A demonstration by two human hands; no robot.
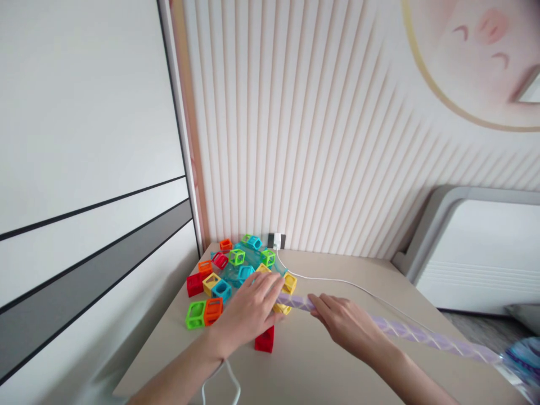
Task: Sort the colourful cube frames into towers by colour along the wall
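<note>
A long pale-purple rod (439, 340) with a criss-cross pattern slants over the tabletop, its far right end meeting a shiny blue, partly see-through piece (525, 360) at the picture's edge. My left hand (248, 306) is closed around the rod's left end. Farther along, my right hand (348, 323) grips the same rod, palm down. Under my left hand lies a red cube (265, 341), and yellow cube frames (289, 283) show just behind its fingers. A white cord (230, 374) hangs below my left wrist.
Several colourful open cubes, including a green one (196, 315), lie around a translucent teal item (253, 256) on the beige table (333, 267). A white charger (277, 241) in the ribbed wall feeds a white cable (337, 280). A white cabinet (84, 140) borders the left; a headboard (485, 253) stands right.
</note>
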